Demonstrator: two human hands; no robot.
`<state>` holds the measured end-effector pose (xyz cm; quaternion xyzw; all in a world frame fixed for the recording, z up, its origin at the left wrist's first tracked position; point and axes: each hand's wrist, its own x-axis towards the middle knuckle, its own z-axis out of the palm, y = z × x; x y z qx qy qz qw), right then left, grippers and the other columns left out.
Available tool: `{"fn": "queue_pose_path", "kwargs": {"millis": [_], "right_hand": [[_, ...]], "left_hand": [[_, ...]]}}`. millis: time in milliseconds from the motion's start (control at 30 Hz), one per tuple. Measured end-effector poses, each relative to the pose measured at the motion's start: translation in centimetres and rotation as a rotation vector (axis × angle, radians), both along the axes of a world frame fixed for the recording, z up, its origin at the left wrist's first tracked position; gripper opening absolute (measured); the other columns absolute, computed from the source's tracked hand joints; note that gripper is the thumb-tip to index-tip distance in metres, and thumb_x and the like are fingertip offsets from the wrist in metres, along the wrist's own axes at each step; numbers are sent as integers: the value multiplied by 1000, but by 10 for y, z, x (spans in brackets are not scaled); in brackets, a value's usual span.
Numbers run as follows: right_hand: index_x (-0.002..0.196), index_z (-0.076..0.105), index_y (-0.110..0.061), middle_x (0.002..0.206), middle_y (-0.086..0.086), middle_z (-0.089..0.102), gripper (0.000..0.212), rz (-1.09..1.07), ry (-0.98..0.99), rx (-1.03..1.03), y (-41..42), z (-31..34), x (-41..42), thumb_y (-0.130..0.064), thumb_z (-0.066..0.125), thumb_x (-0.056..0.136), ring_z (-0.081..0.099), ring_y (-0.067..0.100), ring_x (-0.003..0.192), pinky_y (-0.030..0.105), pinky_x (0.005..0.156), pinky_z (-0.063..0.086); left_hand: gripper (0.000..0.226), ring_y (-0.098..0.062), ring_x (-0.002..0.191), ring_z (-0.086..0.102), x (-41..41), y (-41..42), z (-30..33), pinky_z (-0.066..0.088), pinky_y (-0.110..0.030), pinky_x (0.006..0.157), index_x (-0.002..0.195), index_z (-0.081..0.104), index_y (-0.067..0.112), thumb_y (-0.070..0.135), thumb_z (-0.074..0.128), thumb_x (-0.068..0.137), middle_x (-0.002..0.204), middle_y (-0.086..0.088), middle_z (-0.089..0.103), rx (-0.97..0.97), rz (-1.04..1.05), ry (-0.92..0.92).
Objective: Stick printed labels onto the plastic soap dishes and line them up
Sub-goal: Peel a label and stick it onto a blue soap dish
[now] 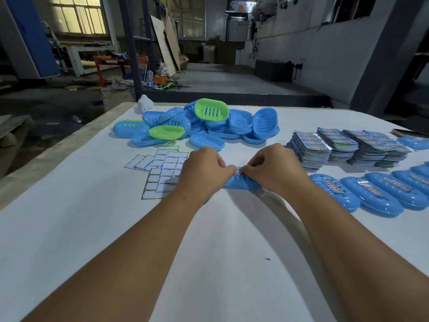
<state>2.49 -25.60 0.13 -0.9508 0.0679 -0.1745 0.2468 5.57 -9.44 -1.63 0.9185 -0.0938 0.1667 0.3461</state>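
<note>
A blue soap dish (241,184) lies upside down on the white table (209,252) under both my hands. My left hand (204,169) and my right hand (271,166) have curled fingers pinching a colourful printed label (239,171) on top of the dish. Most of the dish is hidden by my hands. A row of labelled blue dishes (371,194) runs to the right. A heap of unlabelled blue and green dishes (204,124) sits at the back.
Stacks of printed labels (348,145) stand at the right back. Empty white backing sheets (160,170) lie left of my hands. A small white object (145,103) sits at the table's far edge. The floor lies beyond the left edge.
</note>
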Motion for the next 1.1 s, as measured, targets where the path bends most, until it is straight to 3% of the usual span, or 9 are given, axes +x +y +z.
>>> {"fn": "queue_pose_path", "kwargs": {"millis": [133,200,267,367,500,667,767,933,1100], "right_hand": [[115,65,-29,100,-12,66,40,39,9,26,-1,0,-5,-46,76,81,58,8,80,27,69,45],[128,63,-28,119,-10,67,44,169,8,18,4,1,-11,-41,71,87,62,11,99,28,85,47],[133,60,-33,126,-9,65,45,295,52,-24,12,2,-16,-37,68,89,61,13,110,27,86,44],[134,58,-38,125,-5,63,45,352,98,-174,16,8,-18,-36,65,90,58,15,105,29,83,44],[127,62,-39,124,-4,61,36,195,198,-371,2,20,-25,-41,56,92,58,22,109,35,88,51],[84,69,-18,81,1,70,48,-5,379,-385,-30,37,-38,-64,70,70,66,23,78,38,74,59],[69,67,-13,61,-1,68,46,-70,437,-339,-45,43,-42,-57,78,63,65,19,65,31,63,54],[95,73,-14,77,10,73,33,-129,437,-319,-56,45,-39,-28,81,66,70,25,72,35,72,59],[107,72,-10,102,14,70,32,-147,439,-360,-70,40,-33,-5,60,77,68,32,90,38,80,59]], "left_hand": [[30,-20,80,60,3,2,-3,39,-30,63,78,52,26,53,65,84,80,7,60,-44,37,25],[25,-23,83,60,4,3,-2,40,-33,67,85,55,25,49,56,92,82,5,63,-89,44,39],[25,-25,83,59,4,5,-2,38,-34,66,89,55,23,46,49,96,82,2,63,-117,43,40],[26,-25,81,60,5,7,-4,38,-35,64,89,56,22,44,46,97,81,-1,64,-109,30,55],[24,-24,79,61,7,8,-8,40,-34,64,87,55,25,45,46,97,78,-1,64,-94,29,67],[22,-17,74,60,6,8,-8,39,-32,63,87,56,26,47,50,95,78,2,65,-72,37,63],[21,-13,73,59,6,8,-7,41,-32,65,89,58,26,45,54,94,79,4,65,-61,39,60],[19,-19,79,62,5,9,-7,48,-33,70,87,59,26,44,58,92,82,3,66,-65,35,79],[18,-19,81,62,3,11,-5,44,-31,69,86,59,27,43,59,91,83,2,67,-58,39,76]]}}
